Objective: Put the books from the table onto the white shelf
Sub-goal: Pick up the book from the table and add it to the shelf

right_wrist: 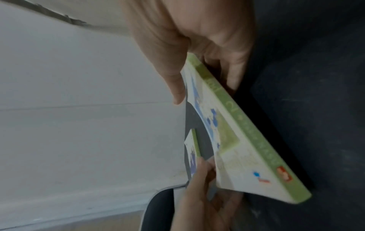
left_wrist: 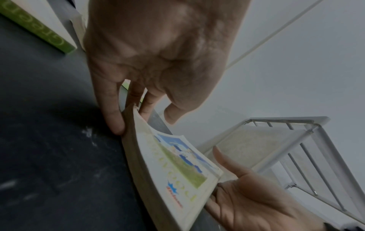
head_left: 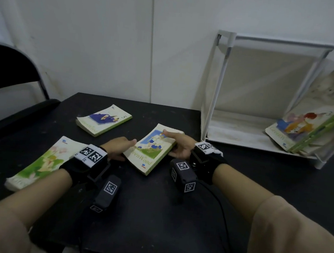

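The middle book (head_left: 152, 149), with a blue and green cover, lies between both hands on the black table (head_left: 174, 217). My right hand (head_left: 169, 144) grips its green spine side, thumb on the cover and fingers underneath, as the right wrist view shows on the book (right_wrist: 237, 140). That side is tilted up off the table. My left hand (head_left: 129, 147) holds the page edge, seen close on the book (left_wrist: 173, 168). A purple-cover book (head_left: 104, 120) lies farther back. A green-cover book (head_left: 44, 162) lies under my left forearm. The white shelf (head_left: 242, 137) stands at the right.
Several books (head_left: 307, 130) lean against the right side of the shelf, whose left part is bare. A black chair (head_left: 15, 76) stands at the table's far left. A white wall closes the back. Cables run from the wrist cameras over the near table edge.
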